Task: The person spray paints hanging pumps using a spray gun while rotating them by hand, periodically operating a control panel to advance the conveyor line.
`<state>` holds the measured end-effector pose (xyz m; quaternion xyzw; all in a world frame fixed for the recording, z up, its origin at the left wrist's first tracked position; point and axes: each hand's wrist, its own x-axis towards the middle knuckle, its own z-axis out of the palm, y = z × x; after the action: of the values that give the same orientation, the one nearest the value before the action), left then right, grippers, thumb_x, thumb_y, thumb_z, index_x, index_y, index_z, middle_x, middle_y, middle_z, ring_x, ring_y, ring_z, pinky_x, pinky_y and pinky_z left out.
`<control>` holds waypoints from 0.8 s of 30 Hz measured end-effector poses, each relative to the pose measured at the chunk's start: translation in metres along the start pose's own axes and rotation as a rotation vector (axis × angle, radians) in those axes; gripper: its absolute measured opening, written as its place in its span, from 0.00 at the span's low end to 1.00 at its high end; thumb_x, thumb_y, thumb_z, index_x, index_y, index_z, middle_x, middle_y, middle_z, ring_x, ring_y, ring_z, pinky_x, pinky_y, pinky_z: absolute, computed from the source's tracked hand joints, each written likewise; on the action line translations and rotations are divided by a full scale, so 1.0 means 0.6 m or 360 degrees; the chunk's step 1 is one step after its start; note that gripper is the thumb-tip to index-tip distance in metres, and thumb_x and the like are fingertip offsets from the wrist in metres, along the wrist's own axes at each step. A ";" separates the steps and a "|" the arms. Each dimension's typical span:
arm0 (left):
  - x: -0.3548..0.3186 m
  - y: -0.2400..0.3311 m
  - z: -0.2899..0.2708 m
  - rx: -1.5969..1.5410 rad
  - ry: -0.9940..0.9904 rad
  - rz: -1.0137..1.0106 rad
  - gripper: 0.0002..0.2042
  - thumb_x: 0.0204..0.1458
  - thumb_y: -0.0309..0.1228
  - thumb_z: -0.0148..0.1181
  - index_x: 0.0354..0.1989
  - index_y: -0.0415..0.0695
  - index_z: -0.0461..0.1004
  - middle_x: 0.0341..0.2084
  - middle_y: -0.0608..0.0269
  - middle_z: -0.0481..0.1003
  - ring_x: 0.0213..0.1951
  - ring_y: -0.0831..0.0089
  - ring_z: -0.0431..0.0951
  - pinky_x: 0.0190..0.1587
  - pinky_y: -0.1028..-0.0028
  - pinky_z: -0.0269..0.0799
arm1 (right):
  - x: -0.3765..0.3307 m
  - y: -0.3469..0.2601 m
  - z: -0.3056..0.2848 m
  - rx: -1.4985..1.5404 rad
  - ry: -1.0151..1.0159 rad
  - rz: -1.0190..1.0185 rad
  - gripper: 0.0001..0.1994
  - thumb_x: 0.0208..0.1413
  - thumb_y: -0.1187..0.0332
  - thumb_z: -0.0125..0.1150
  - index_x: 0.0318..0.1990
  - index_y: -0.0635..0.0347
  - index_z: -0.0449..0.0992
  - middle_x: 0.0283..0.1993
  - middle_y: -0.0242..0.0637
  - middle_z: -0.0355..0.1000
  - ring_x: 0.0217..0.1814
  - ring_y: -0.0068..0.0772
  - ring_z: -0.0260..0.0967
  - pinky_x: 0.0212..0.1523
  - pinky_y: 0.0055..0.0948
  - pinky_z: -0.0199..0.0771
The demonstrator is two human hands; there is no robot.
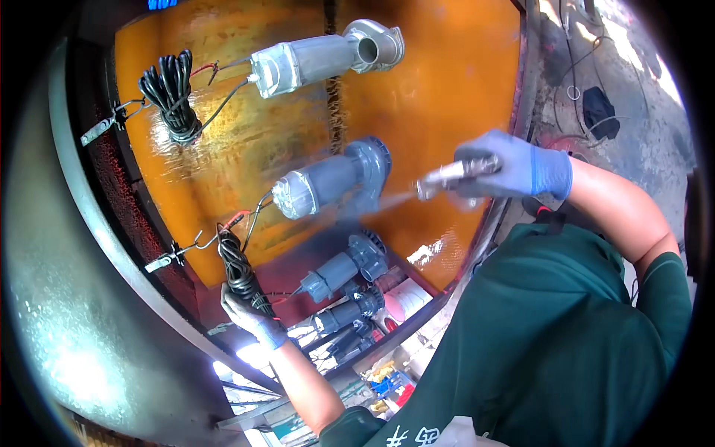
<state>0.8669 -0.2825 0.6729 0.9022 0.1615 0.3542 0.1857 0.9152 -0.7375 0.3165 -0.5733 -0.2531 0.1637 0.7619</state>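
My gloved right hand (514, 165) is closed around a metal spray gun (456, 175), whose nozzle points left and gives off a pale mist. The mist reaches a pump with a motor (328, 182), its outlet end grey-blue and its left end cap lighter silver. Below and left of that pump, my gloved left hand (253, 316) grips the lower end of a coiled black cable bundle (238, 268). The bundle hangs by a wire and hook (179, 257), and a cable runs from it to the motor's end.
A pale silver pump (320, 59) hangs above, with another black cable coil (173, 97) beside it. Grey pumps (335, 276) hang lower down. Behind is an orange-stained panel (447, 74); a curved metal rail (104, 201) runs along the left. A hose lies on the concrete floor (551, 82).
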 end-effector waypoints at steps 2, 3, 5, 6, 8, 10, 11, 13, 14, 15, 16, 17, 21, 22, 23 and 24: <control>0.006 -0.011 -0.008 0.0198 0.0019 0.0051 0.24 0.71 0.43 0.51 0.62 0.34 0.74 0.54 0.51 0.78 0.52 0.63 0.81 0.59 0.64 0.77 | 0.006 -0.012 0.000 -0.0142 -0.0109 0.0019 0.12 0.61 0.60 0.68 0.37 0.61 0.78 0.30 0.39 0.81 0.32 0.35 0.80 0.36 0.35 0.78; 0.003 -0.014 -0.010 0.0246 0.0033 0.0083 0.24 0.71 0.43 0.50 0.62 0.34 0.74 0.55 0.51 0.77 0.52 0.62 0.81 0.58 0.64 0.77 | 0.010 -0.012 0.002 -0.0121 -0.0026 -0.0015 0.12 0.61 0.60 0.68 0.37 0.60 0.78 0.30 0.39 0.81 0.32 0.35 0.81 0.36 0.35 0.78; -0.001 -0.018 -0.009 0.0179 0.0078 0.0049 0.24 0.71 0.43 0.49 0.61 0.34 0.74 0.55 0.50 0.77 0.52 0.61 0.81 0.58 0.64 0.77 | 0.022 -0.036 -0.005 -0.0018 0.0153 0.0101 0.12 0.61 0.60 0.69 0.38 0.60 0.78 0.30 0.38 0.81 0.32 0.36 0.81 0.36 0.35 0.79; -0.003 -0.016 0.001 0.0058 0.0103 -0.0016 0.24 0.70 0.43 0.49 0.61 0.34 0.74 0.55 0.49 0.77 0.52 0.60 0.80 0.58 0.64 0.77 | 0.023 -0.033 -0.004 -0.0019 0.0154 0.0105 0.12 0.61 0.60 0.69 0.38 0.60 0.78 0.30 0.38 0.81 0.32 0.36 0.81 0.36 0.35 0.79; -0.007 -0.016 -0.002 0.0206 0.0061 0.0080 0.23 0.70 0.42 0.49 0.61 0.34 0.74 0.55 0.49 0.76 0.52 0.59 0.80 0.58 0.63 0.77 | 0.028 -0.025 -0.002 -0.0034 0.0391 -0.0004 0.12 0.61 0.60 0.69 0.38 0.60 0.78 0.30 0.39 0.81 0.32 0.36 0.81 0.36 0.34 0.78; -0.020 -0.003 0.009 0.0145 0.0130 -0.0047 0.23 0.70 0.43 0.50 0.61 0.34 0.74 0.55 0.49 0.76 0.51 0.60 0.80 0.58 0.63 0.77 | 0.024 -0.013 0.003 0.0103 0.0112 -0.0102 0.14 0.60 0.58 0.70 0.38 0.59 0.78 0.31 0.43 0.80 0.33 0.40 0.81 0.36 0.36 0.78; -0.014 -0.011 0.003 0.0257 0.0150 -0.0043 0.22 0.69 0.41 0.51 0.60 0.34 0.74 0.54 0.49 0.76 0.51 0.59 0.80 0.56 0.63 0.79 | 0.021 -0.011 0.006 -0.0118 0.0038 -0.0093 0.13 0.60 0.58 0.70 0.38 0.59 0.78 0.31 0.43 0.80 0.33 0.40 0.81 0.37 0.37 0.78; -0.004 -0.034 -0.010 0.0138 0.0158 -0.0031 0.21 0.69 0.40 0.52 0.59 0.34 0.74 0.53 0.48 0.76 0.50 0.59 0.80 0.55 0.63 0.80 | 0.015 -0.010 0.016 -0.0400 0.0032 -0.0057 0.13 0.59 0.59 0.70 0.38 0.59 0.78 0.33 0.42 0.82 0.34 0.39 0.82 0.38 0.38 0.79; 0.000 -0.048 -0.016 0.0020 0.0164 -0.0018 0.20 0.68 0.39 0.53 0.59 0.34 0.74 0.53 0.48 0.76 0.50 0.58 0.80 0.54 0.63 0.81 | 0.016 -0.006 0.015 -0.0396 0.0026 -0.0056 0.13 0.59 0.59 0.70 0.38 0.59 0.78 0.33 0.42 0.82 0.34 0.39 0.82 0.38 0.38 0.79; 0.006 -0.058 -0.015 -0.0054 0.0178 -0.0003 0.19 0.68 0.36 0.54 0.58 0.34 0.74 0.52 0.48 0.75 0.50 0.57 0.80 0.53 0.63 0.82 | 0.017 -0.003 0.013 -0.0156 0.0191 0.0057 0.13 0.59 0.59 0.69 0.38 0.59 0.78 0.32 0.42 0.82 0.34 0.40 0.82 0.38 0.38 0.79; 0.009 -0.067 -0.017 -0.0053 0.0174 -0.0005 0.19 0.68 0.36 0.54 0.58 0.34 0.74 0.52 0.48 0.75 0.50 0.57 0.80 0.53 0.63 0.82 | 0.018 0.001 0.009 0.0086 0.0356 0.0169 0.12 0.59 0.59 0.69 0.38 0.59 0.78 0.32 0.42 0.81 0.34 0.40 0.82 0.39 0.39 0.79; 0.012 -0.075 -0.019 -0.0058 0.0161 -0.0047 0.19 0.69 0.38 0.52 0.59 0.36 0.74 0.53 0.49 0.76 0.49 0.59 0.80 0.51 0.64 0.82 | 0.015 0.004 0.005 0.0160 0.0383 0.0122 0.12 0.59 0.60 0.68 0.38 0.59 0.78 0.30 0.41 0.81 0.35 0.40 0.82 0.39 0.40 0.80; 0.021 -0.090 -0.037 0.0373 0.0148 0.0058 0.21 0.71 0.40 0.49 0.60 0.36 0.74 0.55 0.49 0.76 0.50 0.60 0.81 0.49 0.65 0.81 | 0.010 0.016 0.011 -0.0198 -0.0014 0.0175 0.11 0.60 0.60 0.67 0.38 0.59 0.78 0.31 0.40 0.82 0.35 0.40 0.82 0.39 0.39 0.80; 0.025 -0.100 -0.044 0.0410 0.0164 0.0105 0.21 0.71 0.41 0.49 0.60 0.36 0.75 0.55 0.49 0.76 0.50 0.60 0.80 0.49 0.65 0.81 | 0.011 0.021 0.011 -0.0195 -0.0015 0.0176 0.11 0.60 0.60 0.67 0.38 0.59 0.78 0.31 0.40 0.82 0.35 0.40 0.82 0.39 0.39 0.80; 0.034 -0.113 -0.050 0.0414 0.0164 0.0105 0.21 0.71 0.41 0.49 0.60 0.36 0.75 0.55 0.49 0.76 0.50 0.60 0.80 0.49 0.65 0.81 | 0.012 0.025 0.011 -0.0166 0.0072 0.0228 0.11 0.60 0.60 0.67 0.38 0.59 0.78 0.31 0.41 0.82 0.35 0.41 0.83 0.39 0.39 0.80; 0.042 -0.119 -0.050 0.0519 0.0161 0.0142 0.21 0.71 0.41 0.49 0.59 0.36 0.75 0.55 0.49 0.76 0.50 0.60 0.80 0.50 0.65 0.81 | 0.013 0.029 0.012 -0.0136 0.0160 0.0285 0.11 0.60 0.60 0.67 0.38 0.59 0.78 0.31 0.41 0.82 0.35 0.42 0.83 0.39 0.39 0.80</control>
<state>0.8521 -0.2027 0.6757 0.9077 0.1856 0.3762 0.0126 0.9180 -0.7224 0.3031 -0.6331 -0.1691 0.1912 0.7307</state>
